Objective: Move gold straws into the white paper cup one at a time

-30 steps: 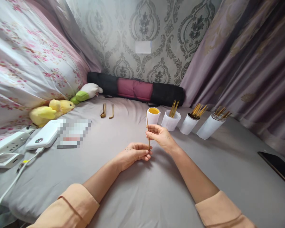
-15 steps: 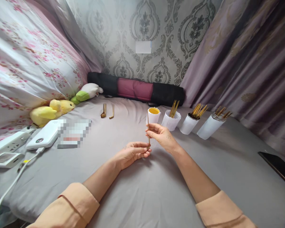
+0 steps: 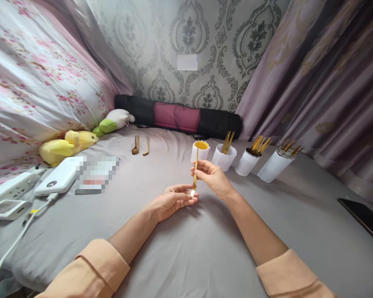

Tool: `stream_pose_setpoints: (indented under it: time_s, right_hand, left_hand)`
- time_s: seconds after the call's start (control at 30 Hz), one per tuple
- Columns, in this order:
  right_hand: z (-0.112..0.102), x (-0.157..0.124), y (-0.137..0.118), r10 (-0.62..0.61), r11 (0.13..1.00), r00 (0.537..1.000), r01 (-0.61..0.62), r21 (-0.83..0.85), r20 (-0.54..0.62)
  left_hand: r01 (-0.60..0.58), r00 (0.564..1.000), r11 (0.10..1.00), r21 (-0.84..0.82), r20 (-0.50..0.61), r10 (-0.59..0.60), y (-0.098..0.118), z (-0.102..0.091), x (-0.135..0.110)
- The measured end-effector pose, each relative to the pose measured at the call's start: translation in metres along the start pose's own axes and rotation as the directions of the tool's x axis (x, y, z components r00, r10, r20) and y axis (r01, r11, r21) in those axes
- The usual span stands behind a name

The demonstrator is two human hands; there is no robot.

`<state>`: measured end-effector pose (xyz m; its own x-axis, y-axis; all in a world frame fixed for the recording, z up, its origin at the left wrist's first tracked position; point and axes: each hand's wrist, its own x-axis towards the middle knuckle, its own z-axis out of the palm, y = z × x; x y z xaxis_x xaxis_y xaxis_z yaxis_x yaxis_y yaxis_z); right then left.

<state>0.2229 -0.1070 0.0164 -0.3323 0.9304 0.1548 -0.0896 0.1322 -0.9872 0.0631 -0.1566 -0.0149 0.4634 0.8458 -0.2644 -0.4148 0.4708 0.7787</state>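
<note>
A slim gold-coloured utensil [image 3: 196, 167] stands nearly upright between my hands, its thin end up and its short, flat, bright end at the bottom. My right hand [image 3: 211, 174] pinches its shaft between thumb and fingers. Lower down, my left hand [image 3: 178, 196] has its thumb and fingertips closed at the bright end. Just behind is a white-wrapped cup [image 3: 199, 155] with a yellow inside. To its right stand more white-wrapped containers, a wide one [image 3: 224, 159], a narrower one [image 3: 247, 164] and a tilted one [image 3: 273, 167], with thin gold-coloured sticks poking out.
Several similar gold-coloured utensils [image 3: 136, 145] lie on the grey sheet [image 3: 180, 256] at the back left. A white power bank [image 3: 60, 176], a power strip [image 3: 12, 186] and plush toys [image 3: 68, 147] are at left. A black phone [image 3: 365, 219] lies far right; a long black-and-maroon bag [image 3: 177, 116] lies along the wall.
The utensil has turned in my fingers, so its shaft looks brighter and its flat end now shows shiny. Its upper tip leans slightly more to the right. Both hands stay nearly in place.
</note>
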Motion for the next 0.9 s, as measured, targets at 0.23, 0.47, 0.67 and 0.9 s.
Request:
stream_pose_setpoints:
  time_s: [0.23, 0.47, 0.67, 0.9]
  right_hand:
    - [-0.0009, 0.0001, -0.0011, -0.002, 1.0, 1.0, 0.002, -0.006, -0.029]
    - [-0.0016, 0.0014, -0.0008, 0.002, 0.999, 0.998, -0.004, -0.041, -0.062]
    - [-0.002, 0.0033, 0.0001, -0.011, 0.997, 0.995, 0.003, -0.079, -0.097]
    - [-0.0051, 0.0062, -0.0006, -0.069, 0.995, 0.982, 0.054, -0.089, -0.176]
  left_hand:
    - [0.002, 1.0, 1.0, 0.0, -0.001, -0.002, 0.0007, 0.0009, 0.0001]
    - [-0.009, 1.0, 1.0, -0.01, -0.012, 0.009, 0.0005, 0.0012, 0.0011]
    - [-0.021, 0.999, 1.0, -0.009, -0.03, 0.021, -0.001, 0.0, 0.0018]
    - [-0.012, 0.999, 1.0, 0.002, -0.034, 0.012, -0.0015, 0.0008, 0.0015]
